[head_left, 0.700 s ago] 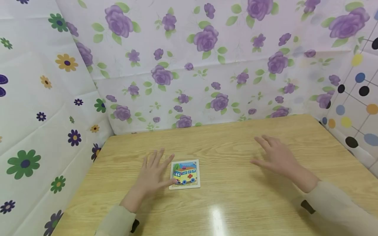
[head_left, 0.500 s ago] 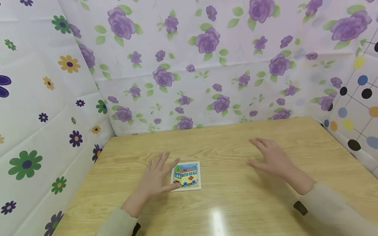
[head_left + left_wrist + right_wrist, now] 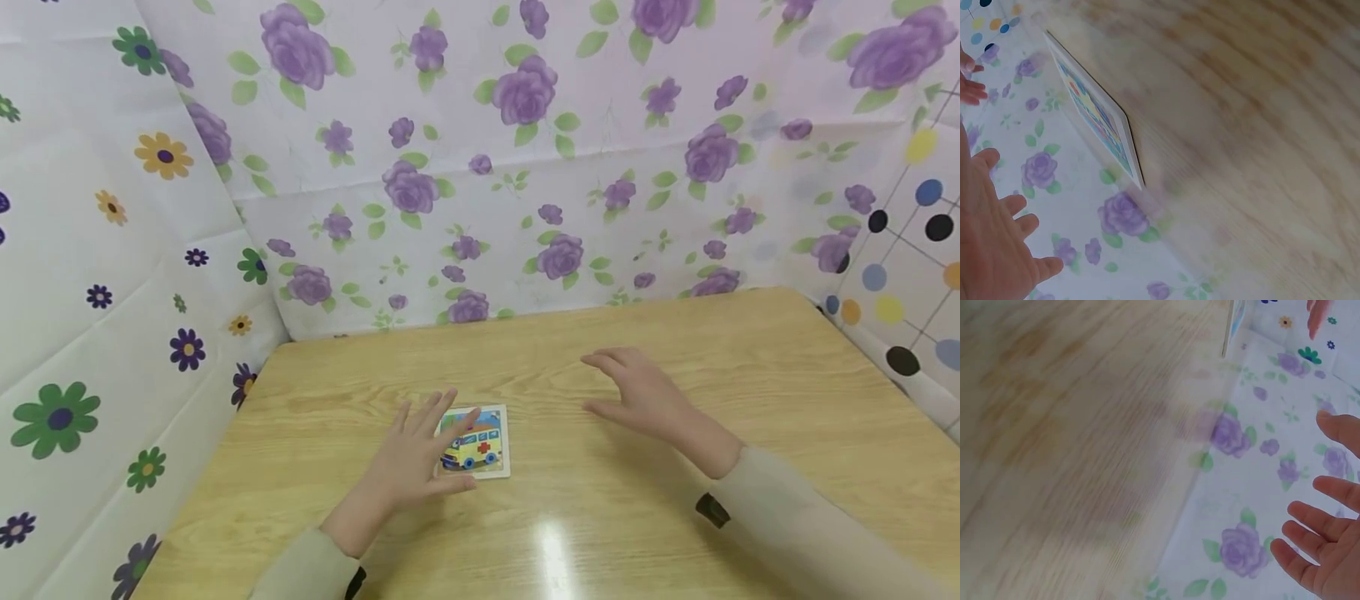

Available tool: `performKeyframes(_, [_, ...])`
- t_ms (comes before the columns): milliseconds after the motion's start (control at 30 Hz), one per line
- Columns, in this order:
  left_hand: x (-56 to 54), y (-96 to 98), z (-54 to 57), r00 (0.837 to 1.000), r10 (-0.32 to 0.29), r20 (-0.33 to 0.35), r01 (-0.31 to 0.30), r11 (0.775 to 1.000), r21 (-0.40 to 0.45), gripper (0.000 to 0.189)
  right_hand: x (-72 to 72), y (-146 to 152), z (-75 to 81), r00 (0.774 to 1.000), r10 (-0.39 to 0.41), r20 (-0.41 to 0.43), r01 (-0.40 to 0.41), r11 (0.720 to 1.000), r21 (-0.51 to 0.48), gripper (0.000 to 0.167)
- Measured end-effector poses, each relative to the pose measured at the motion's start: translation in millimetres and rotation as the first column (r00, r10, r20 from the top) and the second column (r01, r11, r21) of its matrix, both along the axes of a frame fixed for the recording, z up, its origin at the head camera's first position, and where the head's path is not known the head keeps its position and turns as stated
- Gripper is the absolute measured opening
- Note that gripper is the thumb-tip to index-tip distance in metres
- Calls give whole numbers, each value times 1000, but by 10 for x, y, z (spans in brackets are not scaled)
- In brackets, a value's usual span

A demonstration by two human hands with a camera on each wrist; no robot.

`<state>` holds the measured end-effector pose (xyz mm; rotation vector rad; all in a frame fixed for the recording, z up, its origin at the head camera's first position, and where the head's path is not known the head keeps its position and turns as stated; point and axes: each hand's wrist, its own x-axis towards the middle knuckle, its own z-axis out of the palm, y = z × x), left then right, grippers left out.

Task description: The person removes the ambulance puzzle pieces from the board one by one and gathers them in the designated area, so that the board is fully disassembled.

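A small square picture board with a white border lies flat on the wooden table. Its picture is a yellow cartoon ambulance with a red cross. My left hand is held above the table with fingers spread, and covers the board's left edge in the head view. In the left wrist view, that hand is apart from the board. My right hand hovers to the right of the board, holding nothing, its fingers extended. The right wrist view shows this hand with separated fingers and only a sliver of the board.
The light wood table reaches back to a sheet with purple roses. A flower-print sheet hangs on the left, a dotted one on the right. A glare spot shines near the table's front.
My right hand has moved left, closer to the board. My left hand has shifted slightly right, covering more of the board's left side. The board has stayed in place.
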<state>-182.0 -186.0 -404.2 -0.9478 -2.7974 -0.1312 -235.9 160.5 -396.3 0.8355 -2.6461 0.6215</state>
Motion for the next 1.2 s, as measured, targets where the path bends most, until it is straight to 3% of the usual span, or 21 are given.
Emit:
performKeyframes(200, [8,53,-69,999,-26,31,26,1000,-8,81,-43,-203,43,998,58,0,-58,998,-20,48])
performKeyframes(400, [40,66,-64,989,3,149,-1,1000,-14,77,-81,-448,85,991,115,71,-113,993,-44,39])
performKeyframes(567, [48,80,-89,948,30,317,-17,999,-43,74,-71,-608,55,984,156,84,-153,988,-36,35])
performKeyframes(700, [38,92,-153,915,55,399,-36,998,-55,75,-66,-719,6,980,181,83,-181,983,-10,33])
performKeyframes(867, [35,110,-197,914,68,401,-42,996,-75,78,-67,-852,-10,970,193,146,-196,981,4,32])
performKeyframes(1033, [51,109,-200,909,77,409,-45,995,-89,79,-72,-1000,-28,946,196,259,-204,979,3,32])
performKeyframes(1200, [40,97,-217,901,85,425,-48,994,-97,79,-118,-1118,-78,936,177,305,-199,979,41,33])
